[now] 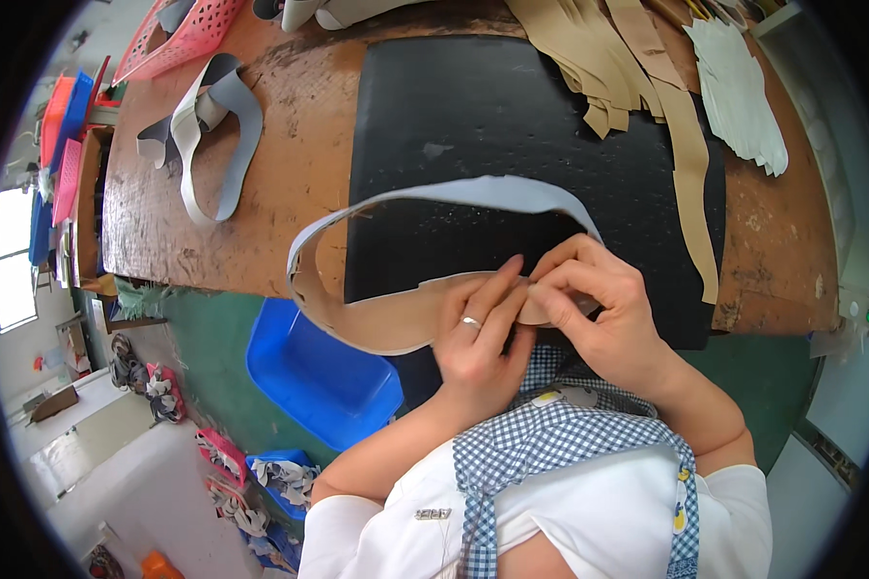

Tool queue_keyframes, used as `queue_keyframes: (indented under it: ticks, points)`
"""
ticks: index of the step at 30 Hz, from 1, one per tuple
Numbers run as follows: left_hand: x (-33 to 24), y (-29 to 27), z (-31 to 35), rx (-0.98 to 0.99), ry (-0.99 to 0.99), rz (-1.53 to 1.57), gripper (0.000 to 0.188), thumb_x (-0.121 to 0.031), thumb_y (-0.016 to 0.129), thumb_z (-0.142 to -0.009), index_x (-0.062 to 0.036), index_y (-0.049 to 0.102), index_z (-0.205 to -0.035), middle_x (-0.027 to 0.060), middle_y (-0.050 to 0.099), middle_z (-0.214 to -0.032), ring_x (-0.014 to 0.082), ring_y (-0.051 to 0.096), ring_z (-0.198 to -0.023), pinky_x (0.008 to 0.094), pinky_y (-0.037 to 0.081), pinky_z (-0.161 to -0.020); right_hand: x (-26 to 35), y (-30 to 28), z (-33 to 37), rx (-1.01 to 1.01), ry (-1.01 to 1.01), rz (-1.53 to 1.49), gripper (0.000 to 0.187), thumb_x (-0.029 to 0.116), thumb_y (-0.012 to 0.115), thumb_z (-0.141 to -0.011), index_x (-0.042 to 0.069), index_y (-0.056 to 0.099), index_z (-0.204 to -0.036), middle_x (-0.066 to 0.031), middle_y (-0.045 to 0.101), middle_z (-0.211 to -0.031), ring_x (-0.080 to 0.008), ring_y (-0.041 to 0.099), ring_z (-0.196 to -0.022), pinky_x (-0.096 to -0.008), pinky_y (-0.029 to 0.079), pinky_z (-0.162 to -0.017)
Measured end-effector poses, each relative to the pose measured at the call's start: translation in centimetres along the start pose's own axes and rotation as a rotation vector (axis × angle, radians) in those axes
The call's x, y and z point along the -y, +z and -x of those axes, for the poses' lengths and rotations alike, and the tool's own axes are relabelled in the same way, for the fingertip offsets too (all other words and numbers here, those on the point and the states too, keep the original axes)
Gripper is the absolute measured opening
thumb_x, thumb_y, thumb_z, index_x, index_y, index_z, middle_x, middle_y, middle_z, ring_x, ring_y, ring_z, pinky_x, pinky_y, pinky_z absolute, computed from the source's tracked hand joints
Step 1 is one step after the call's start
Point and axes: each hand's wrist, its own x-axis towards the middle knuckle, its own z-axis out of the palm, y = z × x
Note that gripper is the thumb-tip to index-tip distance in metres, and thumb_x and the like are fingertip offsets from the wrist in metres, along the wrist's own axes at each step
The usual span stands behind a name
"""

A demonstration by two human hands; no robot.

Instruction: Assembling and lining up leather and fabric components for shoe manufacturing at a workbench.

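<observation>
A long leather-like strip (380, 323), tan on one face and pale grey-white on the other, is bent into a loop above the near edge of a black mat (434, 125). My left hand (483, 333) grips its tan part, with a ring on one finger. Close beside it, my right hand (594, 304) pinches the strip between thumb and fingers. Both hands meet where parts of the strip come together; my fingers hide the exact joint. The far side of the loop stands up on edge, its pale face showing.
Tan strips (589, 68) lie at the mat's far right, one long strip (690, 203) running toward me. White pieces (739, 92) are beside them. Grey and white strips (217, 135) and a pink basket (179, 43) occupy the table's left. A blue bin (319, 376) stands below the table edge.
</observation>
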Motion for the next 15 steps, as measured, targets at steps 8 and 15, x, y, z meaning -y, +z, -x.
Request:
queue_keyframes:
  ticks: [8,15]
  points:
    - [-0.1,-2.8,-0.5,-0.324,-0.599,0.609,0.020,-0.011,0.048,-0.104,0.0036,0.062,-0.108,0.0126,0.068,-0.110,0.0233,0.066,-0.098,0.0311,0.053,-0.084,-1.1,0.9,0.8,-0.003,-0.104,0.305,0.011,0.008,0.065,-0.091,-0.002,0.062,-0.092,-0.0139,0.058,-0.096,-0.0254,0.064,-0.082,-0.0351,0.053,-0.070]
    - [1.3,-2.9,2.3,-0.225,-0.474,0.239,0.020,-0.011,0.050,-0.104,0.0030,0.061,-0.112,0.0112,0.067,-0.100,0.0154,0.062,-0.087,0.0264,0.049,-0.075,0.3,4.1,-1.2,-0.129,-0.450,0.767,0.025,-0.009,0.067,-0.076,-0.005,0.057,-0.098,-0.0166,0.056,-0.097,-0.0321,0.059,-0.077,-0.0370,0.051,-0.067]
